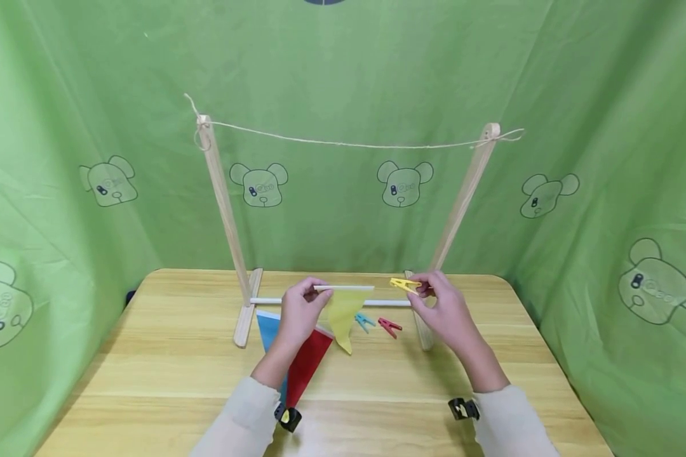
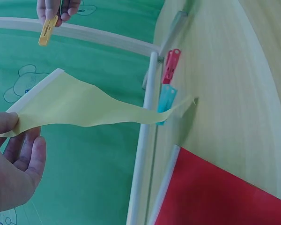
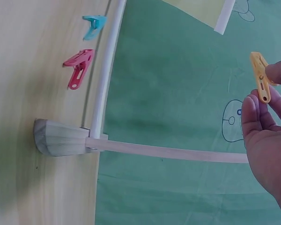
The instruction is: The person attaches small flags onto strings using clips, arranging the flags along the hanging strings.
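Observation:
My left hand point(image 1: 302, 309) pinches one end of the white top strip of a yellow pennant flag point(image 2: 84, 102). The flag hangs down from the strip, and its tip bends near the tabletop. My right hand point(image 1: 444, 306) holds a yellow clothespin point(image 3: 261, 77) between thumb and fingers, a little right of the flag and apart from it. On the table below lie a blue clothespin point(image 1: 364, 322) and a red clothespin point(image 1: 390, 327). A red pennant point(image 1: 311, 362) and a blue pennant point(image 1: 267, 327) lie under my left forearm, partly hidden by it.
A wooden frame stands on the table point(image 1: 148, 355), with a left post point(image 1: 224, 203), a right post point(image 1: 465, 190) and a white crossbar point(image 1: 389, 303) low down. Twine point(image 1: 343, 144) is strung between the post tops, sagging slightly. Green printed curtain point(image 1: 331, 235) surrounds the table.

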Demonstrator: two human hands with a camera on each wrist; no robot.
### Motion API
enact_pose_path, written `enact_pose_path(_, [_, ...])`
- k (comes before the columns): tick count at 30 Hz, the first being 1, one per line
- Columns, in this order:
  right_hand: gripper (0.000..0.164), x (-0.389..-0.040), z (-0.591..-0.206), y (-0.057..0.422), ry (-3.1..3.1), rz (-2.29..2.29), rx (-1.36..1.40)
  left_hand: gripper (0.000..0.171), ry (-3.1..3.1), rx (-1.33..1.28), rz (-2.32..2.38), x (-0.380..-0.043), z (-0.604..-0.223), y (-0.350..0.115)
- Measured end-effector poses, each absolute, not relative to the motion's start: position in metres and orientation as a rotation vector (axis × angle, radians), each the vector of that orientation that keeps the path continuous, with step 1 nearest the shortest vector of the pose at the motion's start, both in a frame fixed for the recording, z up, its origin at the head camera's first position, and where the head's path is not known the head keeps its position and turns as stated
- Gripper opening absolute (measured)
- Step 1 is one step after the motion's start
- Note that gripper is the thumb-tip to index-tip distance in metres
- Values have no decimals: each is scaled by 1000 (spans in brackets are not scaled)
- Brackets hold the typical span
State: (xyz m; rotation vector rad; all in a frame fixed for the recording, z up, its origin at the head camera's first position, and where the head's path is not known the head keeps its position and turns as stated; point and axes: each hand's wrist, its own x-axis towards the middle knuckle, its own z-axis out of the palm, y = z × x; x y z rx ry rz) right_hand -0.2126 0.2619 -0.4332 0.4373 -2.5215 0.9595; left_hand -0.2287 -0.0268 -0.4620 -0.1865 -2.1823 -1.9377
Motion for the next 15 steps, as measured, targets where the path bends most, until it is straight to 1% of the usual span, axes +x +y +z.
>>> enact_pose_path(15, [33,-214,-414,264,-2460,927,452,8,-2082,-259,-2031,-229,-442,-18])
